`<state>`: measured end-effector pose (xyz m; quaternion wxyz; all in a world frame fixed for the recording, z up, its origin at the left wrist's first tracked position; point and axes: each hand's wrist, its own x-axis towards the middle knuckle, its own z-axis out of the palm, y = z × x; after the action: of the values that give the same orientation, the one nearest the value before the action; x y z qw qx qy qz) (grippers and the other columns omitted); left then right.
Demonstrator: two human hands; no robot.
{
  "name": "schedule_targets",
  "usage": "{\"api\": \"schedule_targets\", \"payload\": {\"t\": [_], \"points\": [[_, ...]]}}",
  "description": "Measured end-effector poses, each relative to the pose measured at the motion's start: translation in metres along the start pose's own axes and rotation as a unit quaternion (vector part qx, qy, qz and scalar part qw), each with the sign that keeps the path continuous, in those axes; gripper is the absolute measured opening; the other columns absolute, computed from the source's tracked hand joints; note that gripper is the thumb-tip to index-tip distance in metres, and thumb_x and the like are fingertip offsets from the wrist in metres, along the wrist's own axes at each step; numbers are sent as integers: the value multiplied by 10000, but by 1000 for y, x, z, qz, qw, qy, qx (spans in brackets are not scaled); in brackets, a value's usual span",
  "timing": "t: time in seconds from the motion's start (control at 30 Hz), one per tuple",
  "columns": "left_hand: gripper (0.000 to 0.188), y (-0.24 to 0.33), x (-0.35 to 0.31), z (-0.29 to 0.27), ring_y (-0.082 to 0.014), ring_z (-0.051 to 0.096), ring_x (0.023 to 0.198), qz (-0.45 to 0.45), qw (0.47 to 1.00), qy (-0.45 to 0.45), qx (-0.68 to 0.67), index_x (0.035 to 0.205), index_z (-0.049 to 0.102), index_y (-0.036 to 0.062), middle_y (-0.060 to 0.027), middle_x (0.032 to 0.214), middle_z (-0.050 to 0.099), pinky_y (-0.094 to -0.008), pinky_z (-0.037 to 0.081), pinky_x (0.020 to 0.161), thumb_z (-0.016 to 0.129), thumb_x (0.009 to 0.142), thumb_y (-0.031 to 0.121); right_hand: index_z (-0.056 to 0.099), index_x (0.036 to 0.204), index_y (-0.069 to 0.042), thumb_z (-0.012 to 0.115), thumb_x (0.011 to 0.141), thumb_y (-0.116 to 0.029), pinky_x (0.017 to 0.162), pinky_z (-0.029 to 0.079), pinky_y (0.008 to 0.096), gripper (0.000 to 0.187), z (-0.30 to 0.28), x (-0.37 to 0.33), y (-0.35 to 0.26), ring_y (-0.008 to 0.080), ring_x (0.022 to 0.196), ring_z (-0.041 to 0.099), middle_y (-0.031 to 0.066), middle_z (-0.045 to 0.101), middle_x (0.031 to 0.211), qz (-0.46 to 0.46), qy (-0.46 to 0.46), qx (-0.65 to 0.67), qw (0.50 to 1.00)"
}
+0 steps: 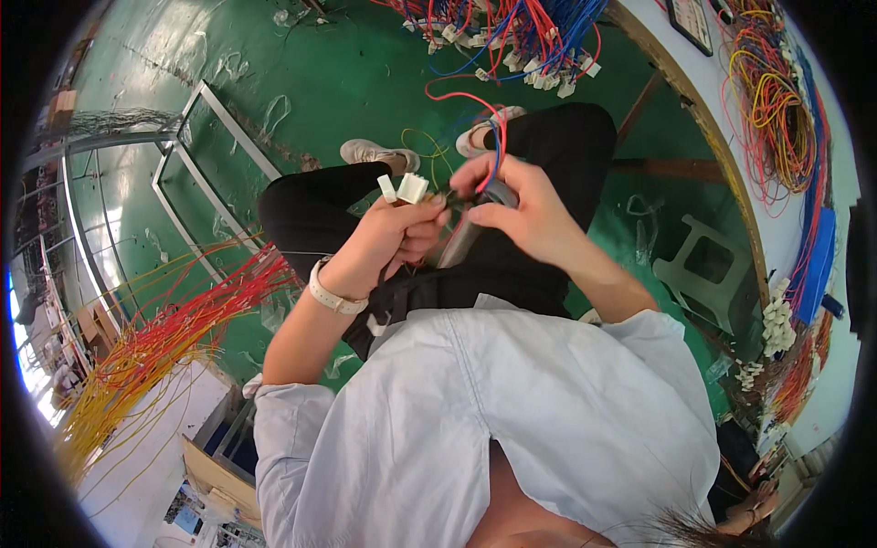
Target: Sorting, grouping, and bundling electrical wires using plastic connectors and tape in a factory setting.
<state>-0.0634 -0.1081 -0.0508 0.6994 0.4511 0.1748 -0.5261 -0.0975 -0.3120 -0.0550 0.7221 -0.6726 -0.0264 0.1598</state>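
The left hand (406,228) pinches two white connectors (413,188), which stick up just beyond its thumb and fingertips. Close beside it, the right hand (530,201) curls around a dark grey object (497,194), its kind unclear, while red and blue wires (500,151) pass over its fingers. Both hands are raised above black trousers (566,155), the fingertips nearly meeting. Below spreads a green floor (320,55) with clear plastic scraps. Red and yellow wires (192,310) fan out at left near a metal frame (228,119); a pale green stool (703,274) stands at right, beside a white table (722,100).
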Motion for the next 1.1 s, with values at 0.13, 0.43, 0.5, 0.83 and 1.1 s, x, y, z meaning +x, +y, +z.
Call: {"api": "schedule_targets", "payload": {"t": [0.13,0.43,0.5,0.83,1.1], "points": [[238,9,-15,-5,-23,258,462,-50,994,-94,20,792,523,53,84,561,340,-200,166,419,504,945,233,626,893,-7,655,823,-87,566,453,341,110,13,-22,-16,178,651,582,81,590,741,-50,55,-118,990],[68,5,-125,-59,-105,499,562,56,996,62,10,871,602,-26,-78,706,588,-228,322,443,577,807,-26,631,700,-27,636,781,-55,605,480,289,86,-104,-78,-89,146,685,601,62,617,718,-75,210,-301,927],[31,13,-115,-43,-81,409,498,126,992,12,-6,801,576,-1,-72,659,564,-233,258,419,571,819,23,608,762,7,535,896,-54,619,440,245,164,-138,-66,-122,101,677,543,50,581,757,-159,364,-404,824],[246,10,-88,6,-48,334,488,146,983,11,108,802,587,-9,32,555,400,-231,232,450,500,966,152,534,1237,13,506,928,-133,931,425,349,343,-186,53,-117,306,1087,566,182,568,1219,-310,359,-575,667],[208,20,-92,-4,-87,366,524,230,971,15,69,863,545,-28,-67,703,568,-246,304,479,484,946,153,598,955,-40,594,874,-122,640,480,322,116,31,30,-64,195,745,607,80,615,844,-320,-130,-281,896]]}}
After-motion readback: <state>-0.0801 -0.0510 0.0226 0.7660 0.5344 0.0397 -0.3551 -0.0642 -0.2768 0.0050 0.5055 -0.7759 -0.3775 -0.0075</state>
